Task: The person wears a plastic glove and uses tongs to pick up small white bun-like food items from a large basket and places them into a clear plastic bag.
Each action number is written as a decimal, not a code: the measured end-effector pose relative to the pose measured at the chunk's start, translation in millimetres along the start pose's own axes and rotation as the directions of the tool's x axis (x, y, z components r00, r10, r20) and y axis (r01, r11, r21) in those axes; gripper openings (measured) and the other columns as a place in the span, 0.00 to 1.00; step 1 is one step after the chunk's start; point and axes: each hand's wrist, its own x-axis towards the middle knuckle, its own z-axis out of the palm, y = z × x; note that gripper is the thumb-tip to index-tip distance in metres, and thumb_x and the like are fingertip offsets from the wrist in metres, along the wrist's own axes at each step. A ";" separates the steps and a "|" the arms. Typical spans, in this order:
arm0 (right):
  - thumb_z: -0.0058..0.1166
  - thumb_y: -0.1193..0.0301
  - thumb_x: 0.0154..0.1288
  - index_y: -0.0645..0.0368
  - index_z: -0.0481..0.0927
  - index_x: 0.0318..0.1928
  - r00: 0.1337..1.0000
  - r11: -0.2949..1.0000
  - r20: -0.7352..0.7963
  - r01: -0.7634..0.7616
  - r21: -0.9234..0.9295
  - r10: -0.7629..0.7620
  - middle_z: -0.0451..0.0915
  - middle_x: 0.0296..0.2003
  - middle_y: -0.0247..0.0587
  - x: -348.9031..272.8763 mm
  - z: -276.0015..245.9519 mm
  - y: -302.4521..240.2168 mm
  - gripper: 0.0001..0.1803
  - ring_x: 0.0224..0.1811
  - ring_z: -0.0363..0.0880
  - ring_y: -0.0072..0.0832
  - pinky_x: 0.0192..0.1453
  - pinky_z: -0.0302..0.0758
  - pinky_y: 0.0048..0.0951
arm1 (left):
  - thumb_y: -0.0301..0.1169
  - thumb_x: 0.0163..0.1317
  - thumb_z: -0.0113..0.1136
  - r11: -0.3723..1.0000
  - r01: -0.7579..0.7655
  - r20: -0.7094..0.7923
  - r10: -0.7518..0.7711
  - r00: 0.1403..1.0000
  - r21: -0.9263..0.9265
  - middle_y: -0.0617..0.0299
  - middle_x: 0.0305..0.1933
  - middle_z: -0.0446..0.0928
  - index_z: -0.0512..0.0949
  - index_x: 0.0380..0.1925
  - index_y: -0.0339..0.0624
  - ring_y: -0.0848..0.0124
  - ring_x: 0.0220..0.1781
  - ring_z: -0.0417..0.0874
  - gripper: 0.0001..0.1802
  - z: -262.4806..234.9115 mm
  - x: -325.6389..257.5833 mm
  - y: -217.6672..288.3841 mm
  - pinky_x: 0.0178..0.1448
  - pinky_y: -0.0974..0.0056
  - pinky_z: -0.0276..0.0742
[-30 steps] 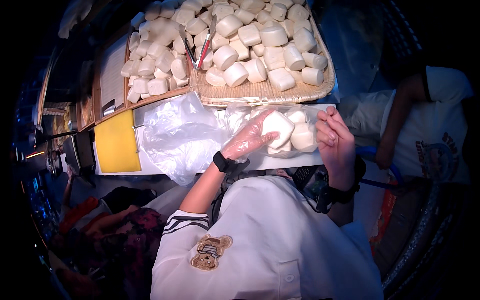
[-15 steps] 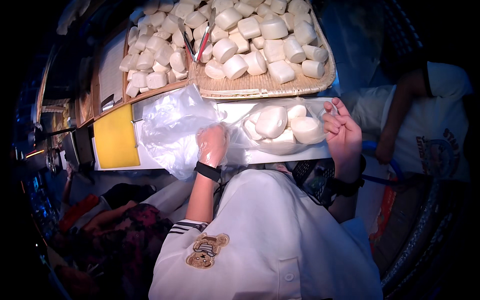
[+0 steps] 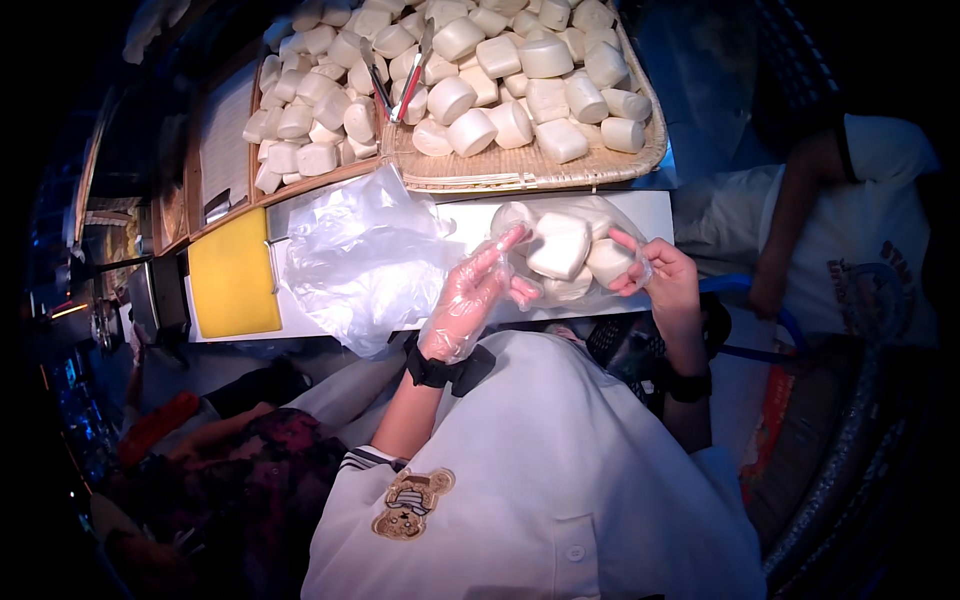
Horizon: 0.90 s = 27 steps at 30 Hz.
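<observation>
In the head view, the left hand [image 3: 468, 298] has its gloved fingers spread; whether the right hand [image 3: 664, 283] grips plastic, I cannot tell. Uneven pulling could tear the clear bag [image 3: 598, 210] or spill its white buns [image 3: 559, 247]. The bag lies between both hands, above the desk [image 3: 655, 208].

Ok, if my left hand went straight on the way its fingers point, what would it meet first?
Your left hand would probably meet the clear bag of white pieces first; depth is unclear, so it may already be touching.
</observation>
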 end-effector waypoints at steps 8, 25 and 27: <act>0.59 0.78 0.59 0.70 0.81 0.37 0.997 0.916 -0.048 -0.067 -0.396 0.053 0.84 0.35 0.43 18.1 58.9 11.6 0.07 0.34 0.83 0.21 0.36 0.78 0.23 | 0.17 0.64 0.48 0.892 -0.170 0.098 0.141 0.985 0.418 0.56 0.65 0.66 0.67 0.65 0.42 0.71 0.50 0.79 0.28 44.0 32.3 -18.8 0.44 0.70 0.77; 0.58 0.74 0.60 0.71 0.82 0.37 0.995 0.876 -0.042 -0.097 -0.473 0.088 0.84 0.25 0.39 -0.9 46.1 60.8 0.09 0.29 0.80 0.17 0.33 0.75 0.21 | 0.17 0.58 0.57 0.591 -0.473 0.503 0.129 0.855 0.653 0.54 0.45 0.72 0.71 0.42 0.41 0.56 0.43 0.75 0.14 13.9 31.7 -31.2 0.51 0.61 0.72; 0.58 0.74 0.60 0.70 0.82 0.37 0.995 0.822 -0.058 -0.100 -0.561 0.082 0.84 0.24 0.39 -5.3 46.8 63.8 0.09 0.29 0.81 0.17 0.34 0.76 0.21 | 0.16 0.58 0.56 0.585 -0.431 0.461 0.108 0.881 0.687 0.54 0.43 0.71 0.70 0.42 0.41 0.56 0.42 0.75 0.14 12.4 24.1 -37.5 0.50 0.61 0.72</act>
